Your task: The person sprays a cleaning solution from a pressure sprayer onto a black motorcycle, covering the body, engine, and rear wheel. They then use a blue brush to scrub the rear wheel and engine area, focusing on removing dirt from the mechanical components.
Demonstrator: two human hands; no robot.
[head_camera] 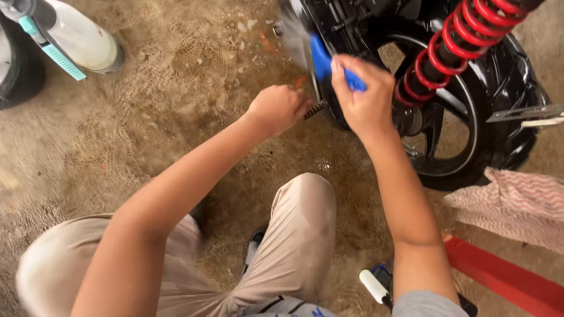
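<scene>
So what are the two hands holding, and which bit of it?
The right hand grips a blue plastic tool by its lower handle end. The left hand is closed in a fist at a dark ribbed metal part; whether it grips it cannot be told.
</scene>
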